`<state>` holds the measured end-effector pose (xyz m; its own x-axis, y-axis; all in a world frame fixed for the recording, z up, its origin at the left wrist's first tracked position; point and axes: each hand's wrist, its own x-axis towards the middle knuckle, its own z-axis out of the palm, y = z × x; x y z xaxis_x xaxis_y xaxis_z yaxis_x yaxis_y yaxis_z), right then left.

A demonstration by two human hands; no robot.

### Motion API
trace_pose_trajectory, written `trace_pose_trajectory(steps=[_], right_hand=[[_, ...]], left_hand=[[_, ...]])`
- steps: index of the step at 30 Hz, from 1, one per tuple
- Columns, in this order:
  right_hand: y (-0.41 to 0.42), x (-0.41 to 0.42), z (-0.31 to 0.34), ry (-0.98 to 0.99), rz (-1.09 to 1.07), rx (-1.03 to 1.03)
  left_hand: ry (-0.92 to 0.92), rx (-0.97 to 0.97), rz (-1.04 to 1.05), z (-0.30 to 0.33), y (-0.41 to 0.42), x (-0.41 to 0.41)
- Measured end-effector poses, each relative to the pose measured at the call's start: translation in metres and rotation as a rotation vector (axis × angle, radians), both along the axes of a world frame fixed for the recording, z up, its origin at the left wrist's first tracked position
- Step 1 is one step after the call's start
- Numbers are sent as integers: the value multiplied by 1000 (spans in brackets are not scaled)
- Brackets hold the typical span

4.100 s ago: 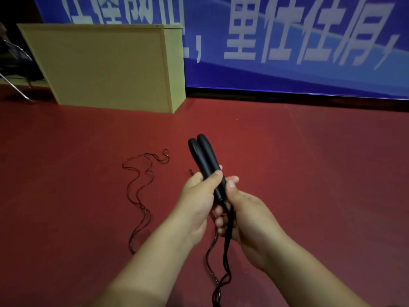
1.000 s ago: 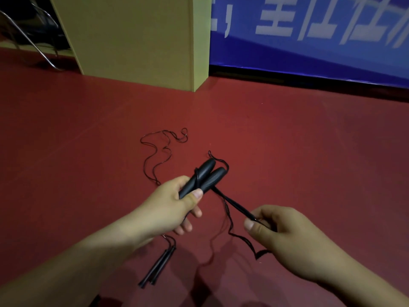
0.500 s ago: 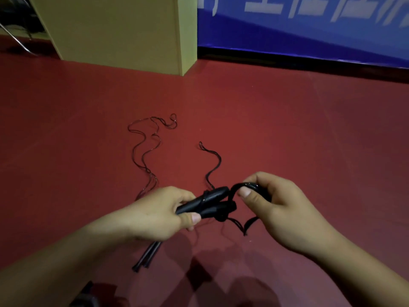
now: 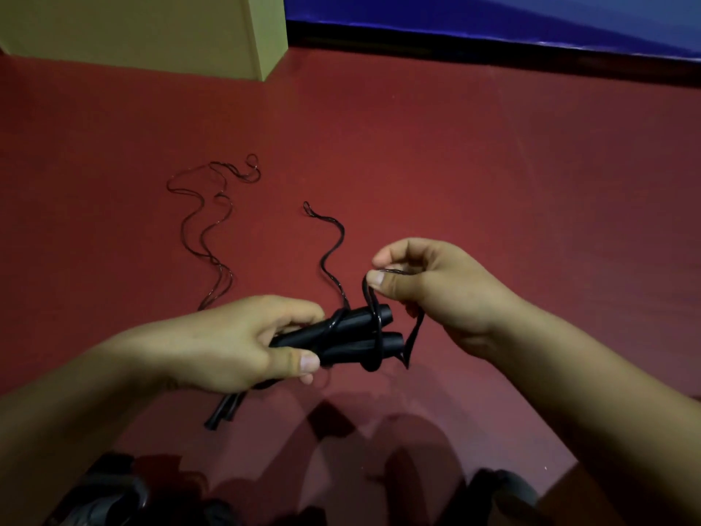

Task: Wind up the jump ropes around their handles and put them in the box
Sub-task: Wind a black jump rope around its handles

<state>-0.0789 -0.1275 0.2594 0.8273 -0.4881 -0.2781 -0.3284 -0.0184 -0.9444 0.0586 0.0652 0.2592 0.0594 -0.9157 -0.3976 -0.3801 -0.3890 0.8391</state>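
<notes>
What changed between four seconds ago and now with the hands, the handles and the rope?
The left hand tipped the paired handles from upright to lying sideways. The right hand let go of them, pinched the rope and laid a first turn around their ends. The second jump rope stays loose on the red floor, and the box is untouched.
</notes>
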Motion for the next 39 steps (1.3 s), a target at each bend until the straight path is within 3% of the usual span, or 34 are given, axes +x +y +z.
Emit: trace_pose_trajectory(steps=[7, 11, 15, 20, 26, 30, 34, 39], right_hand=[[10, 1, -15, -59, 70, 153], [24, -5, -28, 21, 102, -19], [37, -8, -37, 119, 74, -21], [41, -11, -41, 189, 136, -228], [51, -12, -43, 189, 237, -294], [49, -14, -36, 156, 223, -425], [45, -14, -25, 153, 198, -371], [43, -15, -18, 153, 229, -507]], left_hand=[[136, -60, 30, 5, -2, -6], [134, -76, 75, 7, -1, -5], [181, -64, 159, 3, 0, -2], [217, -84, 395, -1, -3, -4], [179, -128, 597, -3, -7, -4], [129, -117, 640, -6, -9, -4], [91, -104, 667, -8, -8, -2], [52, -71, 723, -12, -10, 2]])
